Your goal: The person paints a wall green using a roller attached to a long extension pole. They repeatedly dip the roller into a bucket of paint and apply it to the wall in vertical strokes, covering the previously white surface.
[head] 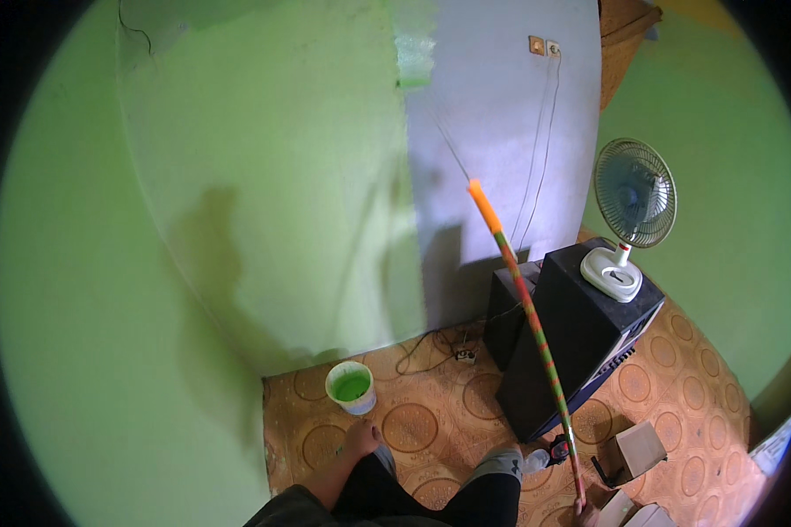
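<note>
My right hand (586,512), at the bottom edge, is closed round the lower end of a long red-and-green striped pole (540,336). An orange paint roller handle (484,205) tops the pole, and its thin metal rod runs up to a roller head (414,83) against the wall, where green paint meets a pale blue-grey area. Wet green paint shines just above the roller. Near my left knee is my left hand (364,436), fingers curled, with nothing visible in it. Just beyond that hand a white bucket (371,399) holding green paint stands on the floor.
Black speaker cabinets (567,342) stand at the right, a white table fan (623,273) on one. Cardboard boxes (636,451) and a bottle (536,460) are by my right leg. Cables and a power strip (465,356) lie along the wall, below wall sockets (552,48).
</note>
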{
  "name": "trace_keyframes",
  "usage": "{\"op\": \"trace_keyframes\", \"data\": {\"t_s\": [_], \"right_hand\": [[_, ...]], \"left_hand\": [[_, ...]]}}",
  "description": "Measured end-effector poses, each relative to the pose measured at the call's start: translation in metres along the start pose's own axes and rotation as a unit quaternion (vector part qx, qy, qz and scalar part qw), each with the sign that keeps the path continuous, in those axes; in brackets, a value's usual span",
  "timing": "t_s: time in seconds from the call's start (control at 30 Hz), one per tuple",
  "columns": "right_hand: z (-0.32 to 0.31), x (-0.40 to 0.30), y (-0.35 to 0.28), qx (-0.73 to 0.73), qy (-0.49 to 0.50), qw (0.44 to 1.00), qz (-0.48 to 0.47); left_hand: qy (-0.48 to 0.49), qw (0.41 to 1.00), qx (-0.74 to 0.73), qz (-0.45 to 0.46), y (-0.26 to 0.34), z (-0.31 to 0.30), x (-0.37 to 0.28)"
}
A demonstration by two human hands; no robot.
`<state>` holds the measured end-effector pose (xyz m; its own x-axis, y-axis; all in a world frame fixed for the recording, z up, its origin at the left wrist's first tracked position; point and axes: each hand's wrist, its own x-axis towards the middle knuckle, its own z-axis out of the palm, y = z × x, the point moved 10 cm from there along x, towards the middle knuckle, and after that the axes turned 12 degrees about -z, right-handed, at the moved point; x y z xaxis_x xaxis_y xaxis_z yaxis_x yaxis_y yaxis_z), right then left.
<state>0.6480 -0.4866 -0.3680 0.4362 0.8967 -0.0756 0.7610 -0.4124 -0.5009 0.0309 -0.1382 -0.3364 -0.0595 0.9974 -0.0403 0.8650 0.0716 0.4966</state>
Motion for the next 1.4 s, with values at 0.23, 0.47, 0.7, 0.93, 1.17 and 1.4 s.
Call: {"op": "trace_keyframes", "data": {"t_s": [0.23, 0.47, 0.7, 0.93, 1.17, 1.4], "right_hand": [[0.02, -0.064, 0.016, -0.004, 0.035, 0.998, -0.052], [0.048, 0.004, 0.039, -0.155, 0.103, 0.973, -0.136], [-0.071, 0.083, -0.096, 0.069, 0.187, 0.969, -0.144], [-0.081, 0.095, -0.183, 0.15, 0.138, 0.956, -0.21], [0.042, 0.036, -0.104, -0.341, 0.252, 0.827, -0.369], [0.075, -0.005, 0.015, 0.023, 0.01, 0.989, -0.147]], "left_hand": [[-0.04, 0.999, 0.002, -0.006, 0.018, 0.0, -0.003], [-0.033, 0.999, 0.014, 0.02, 0.022, 0.012, 0.0], [0.015, 0.998, 0.016, 0.064, 0.042, 0.002, -0.003], [0.005, 0.999, 0.002, 0.051, 0.024, 0.018, 0.001], [0.024, 0.997, 0.022, 0.064, 0.037, 0.0, -0.001], [-0.007, 0.999, 0.005, 0.048, 0.019, 0.012, 0.004]]}}
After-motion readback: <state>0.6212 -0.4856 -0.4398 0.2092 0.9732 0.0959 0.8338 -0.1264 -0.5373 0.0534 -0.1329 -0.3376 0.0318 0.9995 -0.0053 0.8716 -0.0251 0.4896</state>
